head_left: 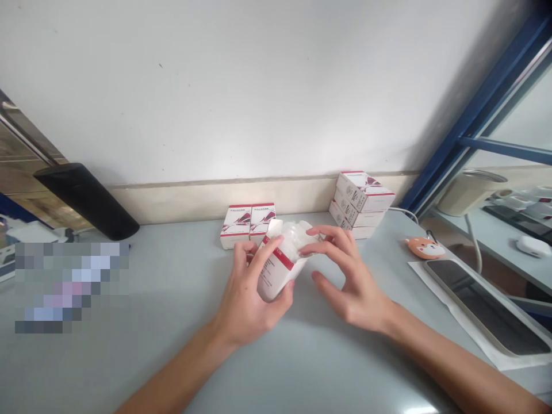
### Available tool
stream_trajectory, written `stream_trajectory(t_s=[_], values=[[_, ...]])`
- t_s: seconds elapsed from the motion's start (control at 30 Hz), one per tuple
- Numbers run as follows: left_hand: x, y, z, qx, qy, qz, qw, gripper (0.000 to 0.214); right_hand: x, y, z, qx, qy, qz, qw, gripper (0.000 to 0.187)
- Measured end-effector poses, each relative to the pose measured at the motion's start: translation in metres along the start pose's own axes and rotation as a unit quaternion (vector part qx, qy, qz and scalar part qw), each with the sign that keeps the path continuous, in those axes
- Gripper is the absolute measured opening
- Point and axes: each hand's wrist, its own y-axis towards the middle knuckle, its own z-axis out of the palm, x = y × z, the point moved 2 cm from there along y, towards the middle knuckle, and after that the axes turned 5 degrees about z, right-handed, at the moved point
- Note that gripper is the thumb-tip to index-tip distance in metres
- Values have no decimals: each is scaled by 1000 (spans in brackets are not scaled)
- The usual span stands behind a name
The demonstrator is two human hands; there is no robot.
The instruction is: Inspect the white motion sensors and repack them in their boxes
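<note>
Near the middle of the table, my left hand [254, 293] is wrapped round a small white carton [276, 275] with a red band. The carton is tilted, and its top flaps stand raised. Clear plastic [294, 238] bulges from its mouth; what it wraps, if anything, I cannot make out. My right hand [345, 276] is at the carton's right side, fingers apart and curved. Its fingertips touch or nearly touch the flap and the plastic, while the thumb stays clear of the carton.
Two closed cartons [236, 224] lie side by side behind my hands. A stack of several similar cartons [362, 201] stands by the wall. A phone [487, 307] on white paper and a fox-faced case [426, 248] lie right. A black object [88, 198] leans left, behind a blurred-out patch.
</note>
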Motion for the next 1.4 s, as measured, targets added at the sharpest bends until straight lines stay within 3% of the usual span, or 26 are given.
stream_trajectory(t_s=[0.13,0.27,0.33,0.43,0.63,0.73,0.87,0.97,1.07,1.13,1.27,1.4], values=[[-4,0,-2,-34,54,77,995,65,6,0,-3,18,12,-40,999,44],[-5,-3,-1,-94,77,149,981,73,18,-3,-2,26,34,-101,994,64],[-4,-4,0,-99,70,143,982,77,22,-5,-1,33,40,-128,990,70],[-5,-2,0,-90,76,117,986,69,24,-8,1,36,24,-152,987,61],[-7,-1,1,-115,73,106,985,54,23,-10,-1,-61,-40,-155,985,47],[-4,-4,2,-119,44,94,987,53,25,-8,-3,-71,-54,-171,981,41],[3,-6,5,-79,-10,94,992,66,21,-6,-1,-82,-83,-146,982,56],[4,-6,6,-71,-110,86,988,81,15,-6,2,-86,-29,-96,991,66],[1,-5,6,-68,-154,21,985,86,13,-7,3,-86,3,-71,994,55],[-2,-4,4,-54,-132,18,990,77,14,-7,2,-67,-18,-73,995,42],[-6,-3,1,-41,-63,102,992,44,17,-5,0,-25,-1,-67,997,34],[-3,-3,3,-54,-67,125,988,41,17,-3,2,-43,62,-42,996,34]])
